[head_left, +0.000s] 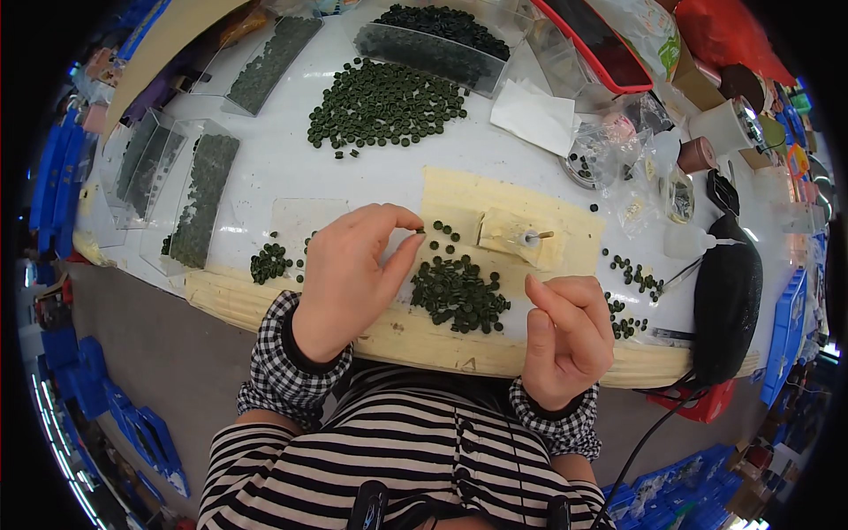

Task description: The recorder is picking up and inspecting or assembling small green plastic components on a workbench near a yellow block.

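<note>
My left hand (358,269) is closed in a pinch, with a small dark green button-like piece (420,230) at its fingertips. Just right of those fingertips, a few loose pieces lie near a larger heap of them (458,296) at the table's front edge. My right hand (572,336) hovers right of this heap, fingers curled in and thumb close to the index finger; what it holds, if anything, cannot be made out. Between and beyond both hands stands a small block wrapped in cream tape (517,237), a thin pin sticking out of its light round fitting.
A wide spread of green pieces (384,104) lies farther back, below a clear bin (433,55). More clear bins (201,199) stand left. Small clusters (269,263) flank my hands. White tissue (533,117), a red-cased phone (605,49) and a black pouch (729,287) lie right.
</note>
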